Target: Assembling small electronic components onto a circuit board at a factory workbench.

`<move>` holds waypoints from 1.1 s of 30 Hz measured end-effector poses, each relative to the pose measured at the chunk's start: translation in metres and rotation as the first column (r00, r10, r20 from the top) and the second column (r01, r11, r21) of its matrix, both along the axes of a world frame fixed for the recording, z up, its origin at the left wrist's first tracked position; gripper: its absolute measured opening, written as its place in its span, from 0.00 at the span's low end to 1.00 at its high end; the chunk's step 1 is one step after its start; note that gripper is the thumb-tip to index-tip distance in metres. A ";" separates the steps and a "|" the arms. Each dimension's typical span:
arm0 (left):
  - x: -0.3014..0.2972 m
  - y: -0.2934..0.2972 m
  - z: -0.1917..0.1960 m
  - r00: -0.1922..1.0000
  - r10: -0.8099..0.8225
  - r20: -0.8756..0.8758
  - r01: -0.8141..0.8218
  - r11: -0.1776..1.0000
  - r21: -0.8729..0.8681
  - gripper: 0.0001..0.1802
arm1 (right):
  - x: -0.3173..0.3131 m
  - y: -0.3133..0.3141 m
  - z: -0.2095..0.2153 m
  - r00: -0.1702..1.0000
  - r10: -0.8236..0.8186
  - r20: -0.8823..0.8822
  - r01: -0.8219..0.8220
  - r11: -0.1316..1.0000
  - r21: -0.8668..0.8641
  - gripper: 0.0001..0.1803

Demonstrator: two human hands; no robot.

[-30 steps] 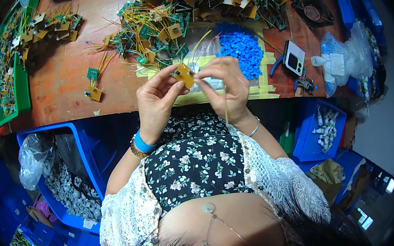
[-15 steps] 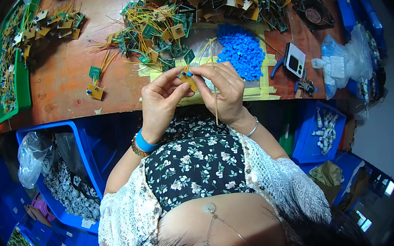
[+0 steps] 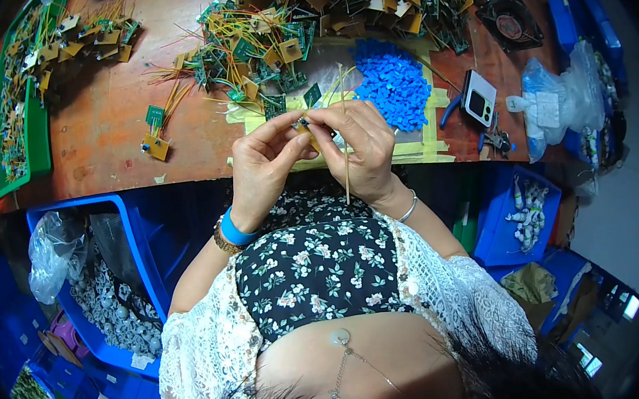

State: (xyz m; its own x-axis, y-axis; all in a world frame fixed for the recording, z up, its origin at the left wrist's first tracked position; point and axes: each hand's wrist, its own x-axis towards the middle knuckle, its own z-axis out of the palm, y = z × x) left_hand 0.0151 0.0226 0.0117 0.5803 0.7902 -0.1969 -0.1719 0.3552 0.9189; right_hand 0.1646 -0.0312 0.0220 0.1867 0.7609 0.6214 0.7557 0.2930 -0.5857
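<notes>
Near the table's front edge, my left hand is closed in a pinch on a small tan circuit board. A small green board stands up just beyond my fingertips. My right hand is closed too, its thumb and fingertips pressed against the tan board's upper part. A thin wooden stick lies across that hand, held in its fingers and pointing away from me. My fingers hide most of the tan board. To the left, another wired tan board lies on the table with a green board attached.
Blue plastic pieces are heaped at the right, beyond my right hand. Wired boards pile up at the back. A green tray of boards stands at left. Phone, pliers and fan lie right. A blue bin sits below.
My right fingertips have shifted a little over the tan board, covering more of it. The stick's near end has swung slightly left. My left hand has barely moved.
</notes>
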 end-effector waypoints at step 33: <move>0.010 0.029 -0.026 0.623 0.599 -0.502 0.363 0.347 0.865 0.20 | 0.017 -0.022 -0.012 0.976 0.059 -0.211 -0.070 0.997 -0.045 0.19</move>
State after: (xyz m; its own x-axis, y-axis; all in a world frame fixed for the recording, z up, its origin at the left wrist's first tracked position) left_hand 0.0249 0.0519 -0.0140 0.5119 0.7642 0.3922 0.6581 -0.6424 0.3927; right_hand 0.1820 -0.0530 0.0102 0.2579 0.8058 0.5330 0.5952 0.3021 -0.7446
